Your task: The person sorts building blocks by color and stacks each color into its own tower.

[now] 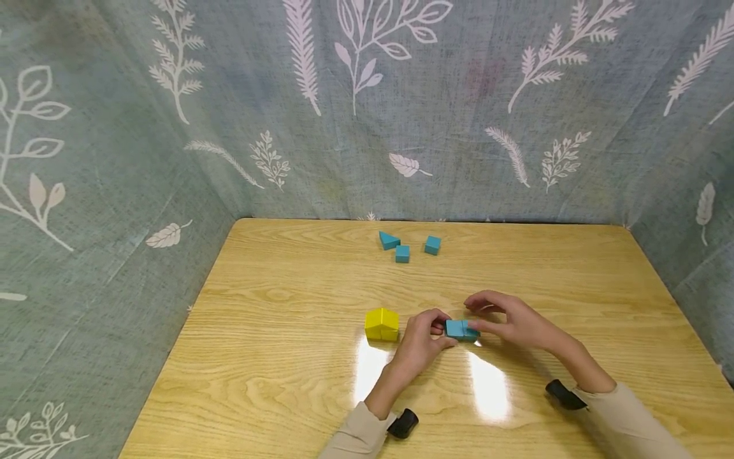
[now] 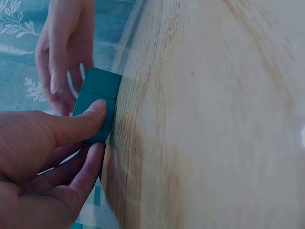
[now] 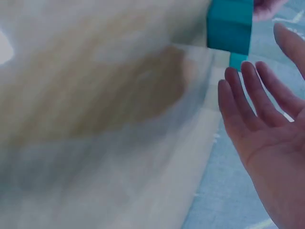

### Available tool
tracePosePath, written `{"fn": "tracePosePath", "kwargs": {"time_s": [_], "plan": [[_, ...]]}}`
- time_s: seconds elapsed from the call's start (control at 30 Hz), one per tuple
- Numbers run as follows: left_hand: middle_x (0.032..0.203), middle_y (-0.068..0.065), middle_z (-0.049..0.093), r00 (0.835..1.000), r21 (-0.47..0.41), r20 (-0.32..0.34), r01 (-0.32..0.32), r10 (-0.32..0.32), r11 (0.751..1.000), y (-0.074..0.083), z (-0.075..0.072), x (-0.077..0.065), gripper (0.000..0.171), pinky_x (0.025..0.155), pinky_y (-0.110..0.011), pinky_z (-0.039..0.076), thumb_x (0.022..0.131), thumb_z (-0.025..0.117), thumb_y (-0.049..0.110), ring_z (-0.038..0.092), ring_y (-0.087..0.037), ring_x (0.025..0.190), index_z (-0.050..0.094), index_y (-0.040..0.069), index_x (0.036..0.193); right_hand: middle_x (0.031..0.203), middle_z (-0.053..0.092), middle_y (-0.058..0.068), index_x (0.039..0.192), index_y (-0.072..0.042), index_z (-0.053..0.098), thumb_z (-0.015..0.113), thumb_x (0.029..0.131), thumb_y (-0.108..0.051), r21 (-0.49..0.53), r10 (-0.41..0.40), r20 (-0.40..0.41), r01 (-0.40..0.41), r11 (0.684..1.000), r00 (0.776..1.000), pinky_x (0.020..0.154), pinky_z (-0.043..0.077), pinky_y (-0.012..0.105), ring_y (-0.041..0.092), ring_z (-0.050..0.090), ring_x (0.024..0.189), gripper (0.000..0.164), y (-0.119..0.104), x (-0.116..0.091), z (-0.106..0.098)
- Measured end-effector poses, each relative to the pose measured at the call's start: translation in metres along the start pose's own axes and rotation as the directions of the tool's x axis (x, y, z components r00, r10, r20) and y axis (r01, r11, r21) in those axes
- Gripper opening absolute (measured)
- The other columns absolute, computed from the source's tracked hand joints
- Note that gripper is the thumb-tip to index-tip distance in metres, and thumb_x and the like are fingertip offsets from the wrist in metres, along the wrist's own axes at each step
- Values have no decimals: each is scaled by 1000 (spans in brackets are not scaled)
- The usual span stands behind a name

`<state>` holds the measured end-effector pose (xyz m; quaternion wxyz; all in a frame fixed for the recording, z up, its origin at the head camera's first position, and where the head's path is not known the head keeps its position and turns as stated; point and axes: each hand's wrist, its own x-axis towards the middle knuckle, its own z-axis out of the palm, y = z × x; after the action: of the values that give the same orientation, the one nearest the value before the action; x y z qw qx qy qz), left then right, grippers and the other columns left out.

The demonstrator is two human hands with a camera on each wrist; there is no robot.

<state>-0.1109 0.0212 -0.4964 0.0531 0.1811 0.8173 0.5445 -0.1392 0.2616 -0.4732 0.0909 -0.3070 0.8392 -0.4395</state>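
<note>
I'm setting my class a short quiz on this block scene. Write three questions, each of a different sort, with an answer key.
1. Multiple choice: what is in the left hand's grip?
A) a cup
B) a blue block
C) a sheet of paper

2. True or false: the yellow blocks stand on the table to the left of that grip, as the person sees it.

3. Count: how many blue pieces lie toward the table's far edge?

Key
1. B
2. True
3. Three
</note>
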Motion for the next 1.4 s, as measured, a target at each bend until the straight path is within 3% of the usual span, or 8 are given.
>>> {"fn": "tracePosePath", "kwargs": {"time_s": [0.23,0.47,0.93,1.4], "plan": [[95,-8,71,1000,18,-3,6,-6,1000,0,0,-1,28,77,-18,57,80,86,-3,66,-11,84,71,-3,105,115,70,14,123,3,65,68,99,-3,-46,-70,-62,67,997,996,90,58,43,29,68,106,24,1,23,-14],[97,-8,71,1000,20,-4,2,-2,1000,0,1,-2,28,77,-18,57,81,85,-3,67,-12,84,71,-2,105,113,70,19,120,5,66,67,99,-1,-86,-87,-110,78,993,990,88,58,49,32,69,103,22,3,47,-22],[98,-9,71,1000,24,8,0,0,1000,1,0,-4,29,76,-17,56,82,85,-1,67,-12,85,71,-2,107,119,66,27,125,9,63,67,99,-1,-166,-19,-121,-2,986,992,91,56,55,41,65,110,28,7,89,-30],[100,-7,70,999,8,28,32,-32,999,2,-1,-4,30,78,-16,55,84,84,1,66,-8,87,71,0,111,138,53,28,139,9,52,65,102,-6,-197,58,-95,-76,977,994,100,50,56,45,54,124,42,20,129,-29]]}}
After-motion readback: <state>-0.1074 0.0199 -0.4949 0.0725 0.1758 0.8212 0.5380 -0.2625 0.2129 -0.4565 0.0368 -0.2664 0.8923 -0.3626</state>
